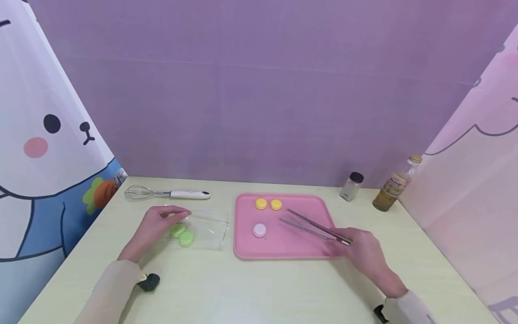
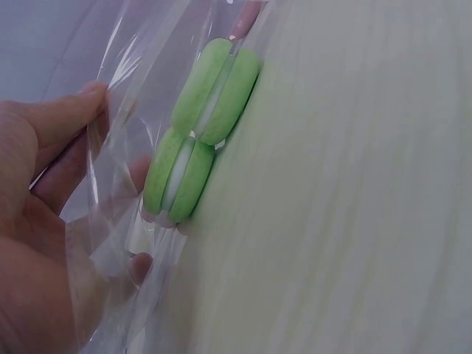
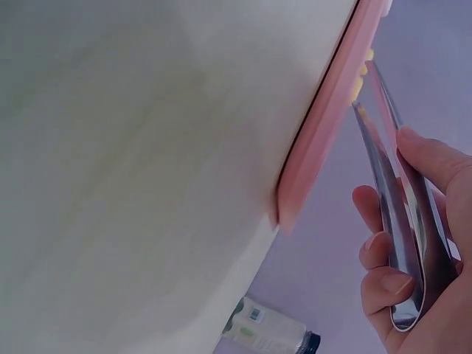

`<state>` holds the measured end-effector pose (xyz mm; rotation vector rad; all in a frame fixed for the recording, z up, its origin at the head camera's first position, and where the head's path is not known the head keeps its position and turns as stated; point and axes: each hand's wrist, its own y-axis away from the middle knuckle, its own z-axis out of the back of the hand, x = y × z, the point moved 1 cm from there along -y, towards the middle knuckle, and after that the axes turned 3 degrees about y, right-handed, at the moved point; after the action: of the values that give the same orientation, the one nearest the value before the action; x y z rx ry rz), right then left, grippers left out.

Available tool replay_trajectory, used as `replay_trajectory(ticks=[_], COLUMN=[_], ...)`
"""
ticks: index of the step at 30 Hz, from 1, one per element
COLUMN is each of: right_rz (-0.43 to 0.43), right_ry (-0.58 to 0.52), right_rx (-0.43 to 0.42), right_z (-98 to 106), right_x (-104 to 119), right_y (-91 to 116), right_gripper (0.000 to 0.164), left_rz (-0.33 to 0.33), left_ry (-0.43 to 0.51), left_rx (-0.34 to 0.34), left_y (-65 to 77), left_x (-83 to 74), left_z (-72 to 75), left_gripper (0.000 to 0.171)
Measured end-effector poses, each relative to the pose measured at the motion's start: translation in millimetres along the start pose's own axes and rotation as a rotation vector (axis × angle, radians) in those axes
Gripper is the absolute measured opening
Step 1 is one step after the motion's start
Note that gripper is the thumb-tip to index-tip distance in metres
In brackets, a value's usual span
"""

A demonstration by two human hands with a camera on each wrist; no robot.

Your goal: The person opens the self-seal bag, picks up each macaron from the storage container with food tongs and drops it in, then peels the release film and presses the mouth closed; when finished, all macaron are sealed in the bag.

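Observation:
My left hand (image 1: 155, 227) pinches the edge of a clear plastic bag (image 1: 212, 231) between thumb and fingers, on the left of the table. Two green macarons with white filling lie in the bag, the upper one (image 2: 237, 96) touching the lower one (image 2: 193, 181) in the left wrist view. In my right hand (image 1: 366, 252) is a pair of metal tongs (image 3: 414, 214), its arms spread and nothing between the tips. Those tips hover over a pink tray (image 1: 291, 246). A pale lilac macaron (image 1: 259, 230) and two yellow macarons (image 1: 276, 204) sit on the tray's left half.
Behind the bag lies a whisk (image 1: 188, 194) with a white handle. At the back right stand a small jar (image 1: 350, 189) with a black lid and a corked bottle (image 1: 391, 191) of brown liquid. A purple cloth wall (image 1: 259, 112) rises along the table's back edge.

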<state>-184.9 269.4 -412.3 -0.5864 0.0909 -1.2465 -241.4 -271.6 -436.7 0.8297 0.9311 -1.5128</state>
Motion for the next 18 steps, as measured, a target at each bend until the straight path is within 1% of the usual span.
replay_trajectory(ticks=[5, 13, 18], right_rz=[-0.02, -0.066, -0.075], right_ry=[-0.001, -0.005, -0.011], right_rx=[0.02, 0.092, 0.137], right_z=[-2.8, -8.0, -12.2], right_x=[-5.6, -9.2, -10.3], right_y=[-4.0, -15.2, -23.4], right_gripper=[0.027, 0.026, 0.027], left_rz=[0.006, 0.017, 0.016], left_ry=[0.006, 0.009, 0.014], left_rx=[0.002, 0.004, 0.006], left_y=[0.4, 0.9, 0.3], left_x=[0.4, 1.1, 1.0], left_z=[0.5, 1.1, 1.2], left_gripper=[0.034, 0.034, 0.034])
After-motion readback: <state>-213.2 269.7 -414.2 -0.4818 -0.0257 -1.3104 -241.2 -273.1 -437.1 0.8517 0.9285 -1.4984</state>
